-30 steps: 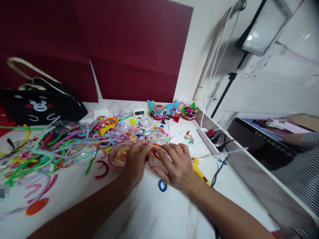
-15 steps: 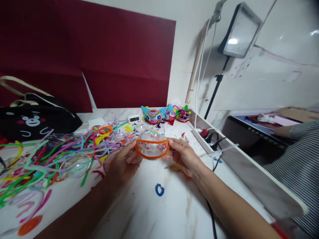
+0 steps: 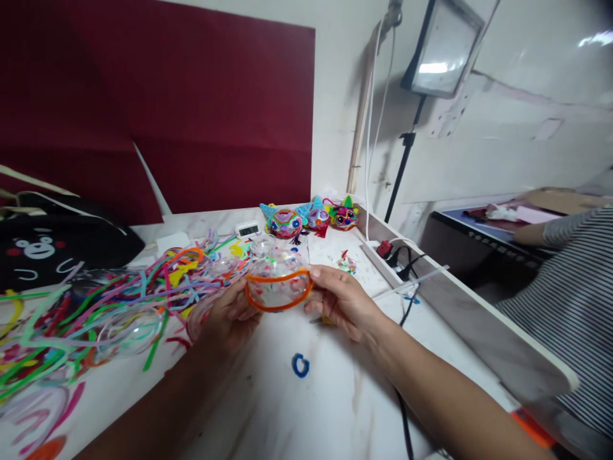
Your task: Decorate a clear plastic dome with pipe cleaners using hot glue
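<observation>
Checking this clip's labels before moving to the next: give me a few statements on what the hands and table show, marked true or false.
1. The left hand and right hand hold a clear dome with an orange rim, off the table. True.
2. A blue loop lies on the table, nearer the person than the dome. True.
3. The pipe cleaners lie heaped on the person's right. False: on the left.
4. The three colourful figures stand at the table's near edge. False: at its far edge, by the wall.
</observation>
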A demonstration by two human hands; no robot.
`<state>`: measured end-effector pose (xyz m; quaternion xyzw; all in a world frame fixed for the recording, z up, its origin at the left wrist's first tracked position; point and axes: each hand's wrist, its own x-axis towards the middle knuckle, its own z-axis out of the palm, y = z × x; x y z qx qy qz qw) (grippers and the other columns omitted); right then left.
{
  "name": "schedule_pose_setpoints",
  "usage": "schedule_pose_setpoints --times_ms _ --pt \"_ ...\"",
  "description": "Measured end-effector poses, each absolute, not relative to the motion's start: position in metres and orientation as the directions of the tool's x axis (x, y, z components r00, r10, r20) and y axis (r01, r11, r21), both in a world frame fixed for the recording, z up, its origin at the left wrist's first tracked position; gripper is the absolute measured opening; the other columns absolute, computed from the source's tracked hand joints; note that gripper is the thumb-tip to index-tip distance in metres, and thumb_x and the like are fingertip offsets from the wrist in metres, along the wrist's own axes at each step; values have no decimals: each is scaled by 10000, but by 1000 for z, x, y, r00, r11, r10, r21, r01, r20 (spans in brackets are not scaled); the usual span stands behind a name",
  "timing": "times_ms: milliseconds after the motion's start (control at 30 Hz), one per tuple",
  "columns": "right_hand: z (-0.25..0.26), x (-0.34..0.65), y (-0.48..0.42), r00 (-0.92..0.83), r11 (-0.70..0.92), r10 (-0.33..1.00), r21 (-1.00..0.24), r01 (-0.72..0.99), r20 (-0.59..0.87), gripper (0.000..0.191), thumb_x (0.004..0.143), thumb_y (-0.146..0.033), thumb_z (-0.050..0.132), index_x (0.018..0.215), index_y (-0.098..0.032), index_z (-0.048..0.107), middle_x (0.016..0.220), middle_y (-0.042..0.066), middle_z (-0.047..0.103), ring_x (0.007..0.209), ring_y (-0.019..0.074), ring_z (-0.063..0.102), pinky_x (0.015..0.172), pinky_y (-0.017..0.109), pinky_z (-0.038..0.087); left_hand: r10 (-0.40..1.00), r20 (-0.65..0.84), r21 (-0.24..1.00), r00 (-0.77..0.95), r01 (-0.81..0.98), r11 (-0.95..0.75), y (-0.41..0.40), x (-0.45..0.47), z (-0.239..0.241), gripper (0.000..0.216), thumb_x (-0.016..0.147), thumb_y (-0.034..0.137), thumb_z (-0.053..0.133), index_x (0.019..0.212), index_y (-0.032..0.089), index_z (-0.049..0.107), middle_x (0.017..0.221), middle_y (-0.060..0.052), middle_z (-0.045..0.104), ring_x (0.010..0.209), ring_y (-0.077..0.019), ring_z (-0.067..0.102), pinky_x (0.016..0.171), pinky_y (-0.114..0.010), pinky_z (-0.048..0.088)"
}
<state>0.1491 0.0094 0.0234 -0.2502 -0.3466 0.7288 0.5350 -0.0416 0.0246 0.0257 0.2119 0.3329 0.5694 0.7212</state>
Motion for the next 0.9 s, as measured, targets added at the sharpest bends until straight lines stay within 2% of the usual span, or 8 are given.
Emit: schedule_pose_setpoints --times_ms 200,500,733,900 --pt "24 149 8 -221 -198 971 -821 -535 -90 267 649 -294 836 765 -132 659 692 14 694 554 106 639 451 187 553 955 -255 730 152 -617 293 26 -43 18 523 993 110 247 525 142 479 291 65 309 259 -46 336 334 -146 330" --pt "22 148 10 -229 -249 963 -808 -534 -145 236 622 -264 813 687 -130 630 630 -4 645 504 89 592 458 199 563 941 -297 740 162 -583 334 28 -44 13 560 980 137 298 430 155 400 283 52 290 260 -50 318 337 -160 323" --pt "21 146 10 -227 -257 961 -804 -536 -157 226 580 -214 793 695 -125 621 623 -3 636 515 98 582 460 215 552 940 -292 756 174 -560 339 30 -45 7 530 966 161 337 439 166 394 284 55 283 262 -55 308 328 -163 311" --pt "22 149 9 -277 -270 951 -808 -524 -138 223 596 -216 771 729 -140 609 647 -3 648 547 116 612 493 241 562 940 -289 749 182 -568 341 30 -49 2 453 950 179 424 497 162 417 318 65 342 281 -46 352 332 -139 334"
